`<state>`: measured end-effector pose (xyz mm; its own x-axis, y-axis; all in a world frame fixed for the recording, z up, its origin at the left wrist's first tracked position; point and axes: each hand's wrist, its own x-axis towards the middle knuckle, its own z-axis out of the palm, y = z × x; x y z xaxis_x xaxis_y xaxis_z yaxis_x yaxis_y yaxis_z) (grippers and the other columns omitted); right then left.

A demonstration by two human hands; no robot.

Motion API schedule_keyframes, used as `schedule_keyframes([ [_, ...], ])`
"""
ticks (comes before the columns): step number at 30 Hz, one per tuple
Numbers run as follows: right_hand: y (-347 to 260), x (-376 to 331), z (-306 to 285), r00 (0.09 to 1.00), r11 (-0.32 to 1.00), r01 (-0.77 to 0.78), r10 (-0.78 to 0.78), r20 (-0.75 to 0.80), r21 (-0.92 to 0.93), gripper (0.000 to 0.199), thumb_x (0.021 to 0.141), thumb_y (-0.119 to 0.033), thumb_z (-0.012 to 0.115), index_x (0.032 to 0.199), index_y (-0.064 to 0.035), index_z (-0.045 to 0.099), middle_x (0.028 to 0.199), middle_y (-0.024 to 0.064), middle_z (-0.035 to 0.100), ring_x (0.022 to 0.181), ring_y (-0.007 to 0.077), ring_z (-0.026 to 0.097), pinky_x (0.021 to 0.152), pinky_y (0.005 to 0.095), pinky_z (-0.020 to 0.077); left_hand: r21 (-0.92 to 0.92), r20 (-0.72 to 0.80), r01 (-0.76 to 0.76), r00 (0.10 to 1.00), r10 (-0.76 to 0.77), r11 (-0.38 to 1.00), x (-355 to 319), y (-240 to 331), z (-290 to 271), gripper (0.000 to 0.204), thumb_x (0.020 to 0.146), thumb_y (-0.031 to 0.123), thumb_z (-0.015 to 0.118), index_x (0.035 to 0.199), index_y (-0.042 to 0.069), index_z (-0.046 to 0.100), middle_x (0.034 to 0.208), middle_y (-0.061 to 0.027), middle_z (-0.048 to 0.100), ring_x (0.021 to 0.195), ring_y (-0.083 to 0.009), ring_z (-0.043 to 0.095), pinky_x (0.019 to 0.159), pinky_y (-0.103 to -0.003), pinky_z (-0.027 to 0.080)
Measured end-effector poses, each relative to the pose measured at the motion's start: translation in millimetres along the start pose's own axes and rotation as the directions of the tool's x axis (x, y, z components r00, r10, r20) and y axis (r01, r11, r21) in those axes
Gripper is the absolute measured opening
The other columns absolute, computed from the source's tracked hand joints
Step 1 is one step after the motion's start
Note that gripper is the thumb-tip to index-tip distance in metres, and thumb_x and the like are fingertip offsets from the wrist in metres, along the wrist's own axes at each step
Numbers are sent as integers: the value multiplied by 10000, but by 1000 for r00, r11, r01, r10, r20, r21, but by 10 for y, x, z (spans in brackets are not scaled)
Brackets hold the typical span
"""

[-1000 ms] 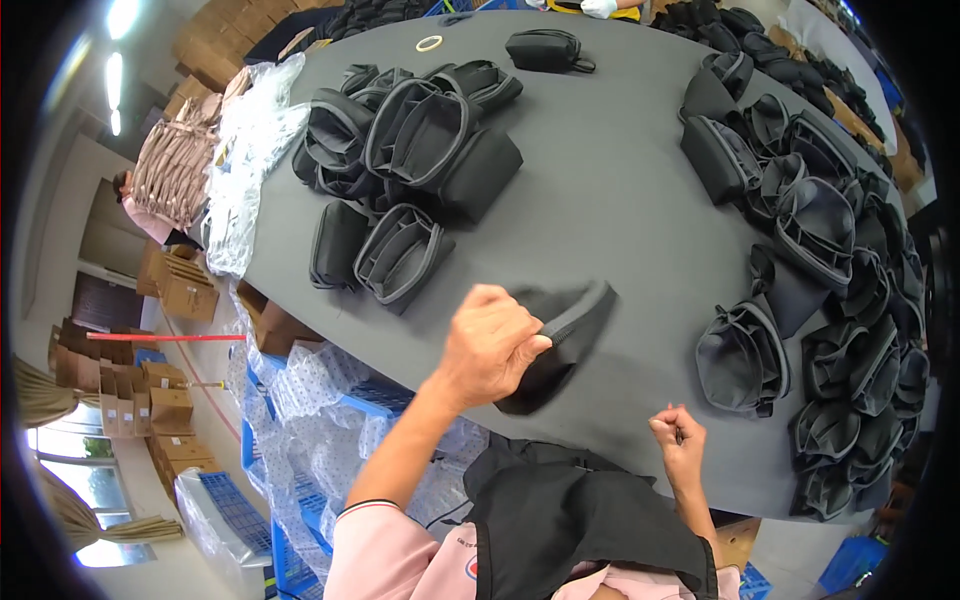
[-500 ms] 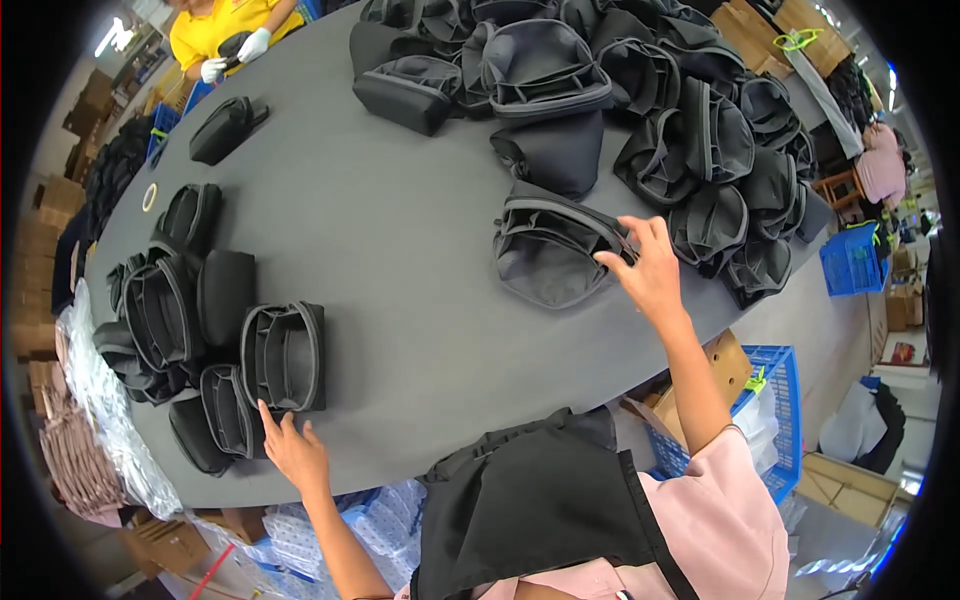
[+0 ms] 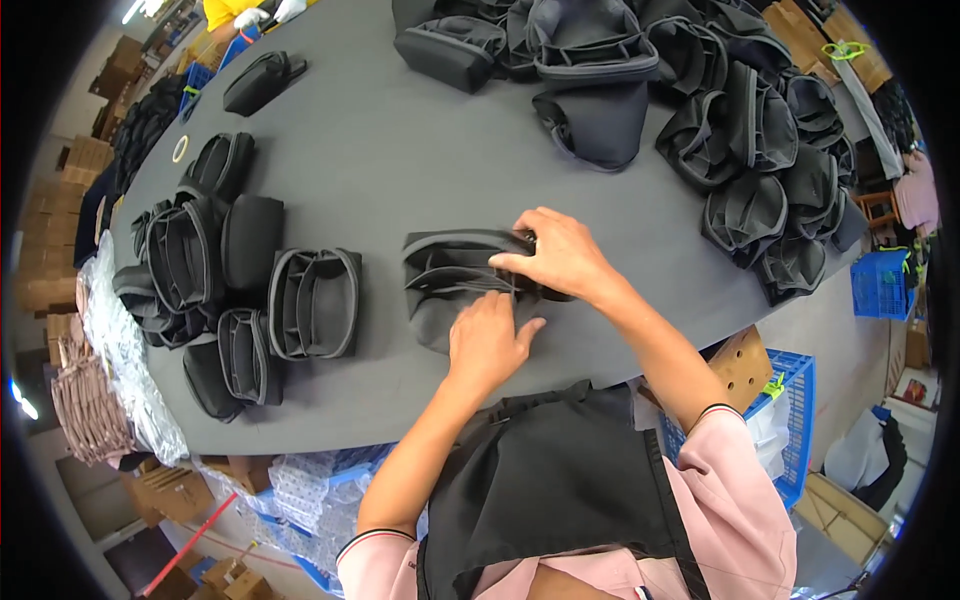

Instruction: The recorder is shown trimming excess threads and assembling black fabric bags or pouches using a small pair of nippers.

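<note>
A black divided pouch (image 3: 440, 262) lies in front of me on the grey table, its mouth open and its inner dividers showing. My right hand (image 3: 560, 255) pinches the pouch's right upper rim between thumb and fingers. My left hand (image 3: 487, 340) reaches into the near side of the pouch, fingertips hidden inside and thumb held apart; whether it grips the lining cannot be made out. To the left, another divided pouch (image 3: 315, 303) stands open beside a cluster of similar black pouches (image 3: 183, 255).
A large heap of black pouches (image 3: 745, 120) covers the table's far right. One closed pouch (image 3: 262, 84) and a cream ring (image 3: 180, 149) lie at the far left. Blue crates (image 3: 795, 420) stand below the right edge. A gloved person's hand (image 3: 250, 18) shows at the far edge.
My right hand has brought the pouch left and nearer to me. My left hand has left the left-hand pouches and reached into it. The view has shifted as well.
</note>
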<state>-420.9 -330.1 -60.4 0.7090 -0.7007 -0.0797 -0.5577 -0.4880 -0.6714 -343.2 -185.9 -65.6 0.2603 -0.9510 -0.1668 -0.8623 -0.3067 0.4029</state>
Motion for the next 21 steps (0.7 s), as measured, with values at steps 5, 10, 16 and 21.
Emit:
schedule_keyframes([
  [5, 51, -411, 94, 987, 738, -53, 141, -78, 672, 292, 786, -254, 676, 896, 1, 587, 764, 61, 610, 527, 79, 563, 499, 220, 428, -274, -97, 212, 964, -246, 938, -191, -357, 91, 433, 764, 327, 681, 880, -58, 522, 896, -175, 515, 865, -347, 514, 761, -417, 424],
  [10, -59, -749, 509, 884, 517, -468, 255, 393, 717, 235, 843, -230, 621, 855, -5, 553, 629, 27, 573, 446, 80, 511, 431, 225, 397, -561, -90, 201, 950, -300, 803, -324, -382, 184, 510, 739, 379, 705, 835, -80, 504, 890, -170, 509, 820, -283, 517, 702, -384, 426],
  [16, -44, -715, 732, 880, 206, -471, 182, 440, 858, 140, 830, -143, 615, 799, -43, 521, 656, 64, 575, 426, 62, 443, 409, 203, 357, -665, -7, 375, 862, -507, 646, -301, -429, 252, 509, 774, 424, 675, 736, -51, 497, 697, -129, 509, 625, -212, 467, 572, -334, 400],
  [21, -57, -656, 780, 896, 203, -444, 135, 424, 873, 130, 799, -115, 635, 797, -42, 527, 640, 50, 559, 437, 53, 406, 423, 204, 319, -863, -48, 242, 834, -549, 443, -278, -450, 312, 361, 840, 297, 629, 781, -57, 583, 737, -127, 594, 672, -163, 522, 594, -321, 421],
])
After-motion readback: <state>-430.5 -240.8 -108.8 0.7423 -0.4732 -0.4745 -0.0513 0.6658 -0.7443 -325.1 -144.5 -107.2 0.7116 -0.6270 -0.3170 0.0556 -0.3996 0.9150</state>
